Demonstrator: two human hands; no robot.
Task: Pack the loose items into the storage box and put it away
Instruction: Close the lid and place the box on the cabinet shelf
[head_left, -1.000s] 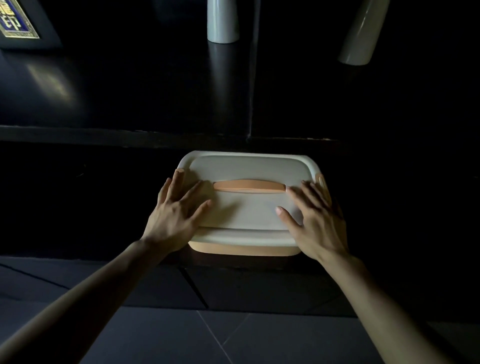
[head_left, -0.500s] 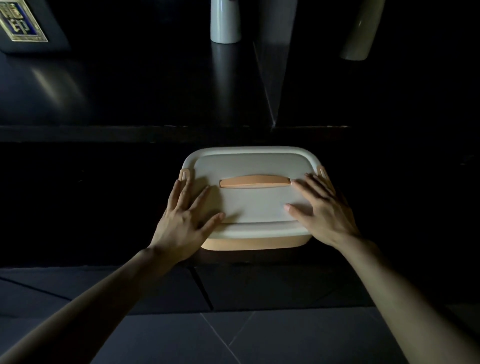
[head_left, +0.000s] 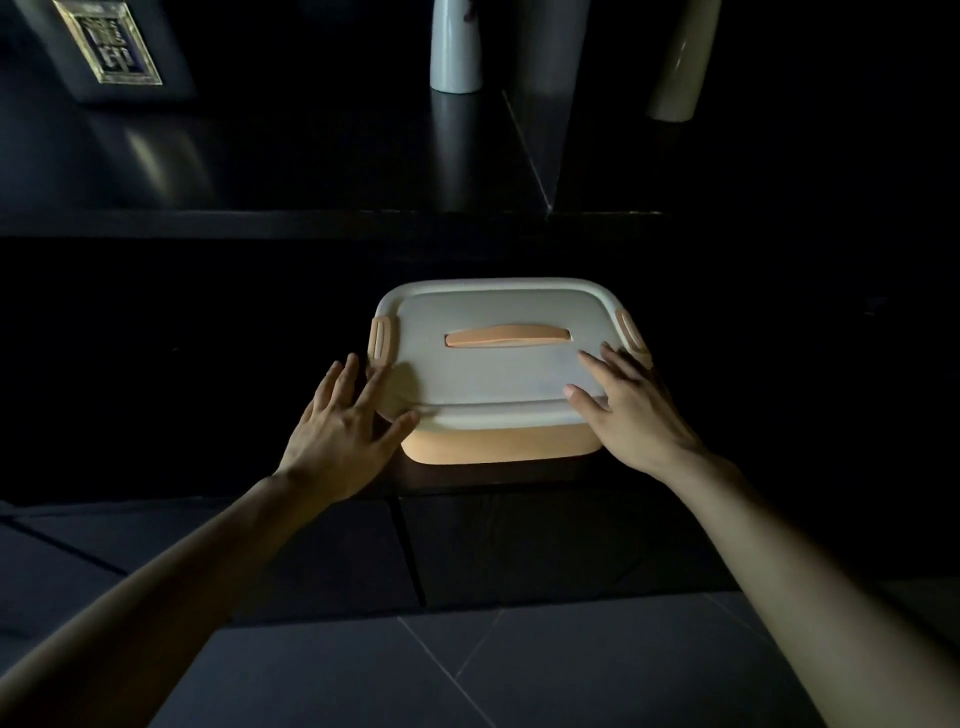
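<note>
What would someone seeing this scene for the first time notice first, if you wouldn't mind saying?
The storage box, white-lidded over an orange base, glows at the centre of a very dark scene, sitting in a low recess under a dark shelf. Two open hands flank its near corners: the left hand at the left edge, the right hand resting on the lid. A white vase stands on the shelf behind.

Single head-worn wide-angle view, facing forward and down, near the storage box (head_left: 498, 374)

Both forearms bare to frame edge, no sleeves showing. Bare left hand (head_left: 343, 431), bare right hand (head_left: 631, 415), slim fingers.
</note>
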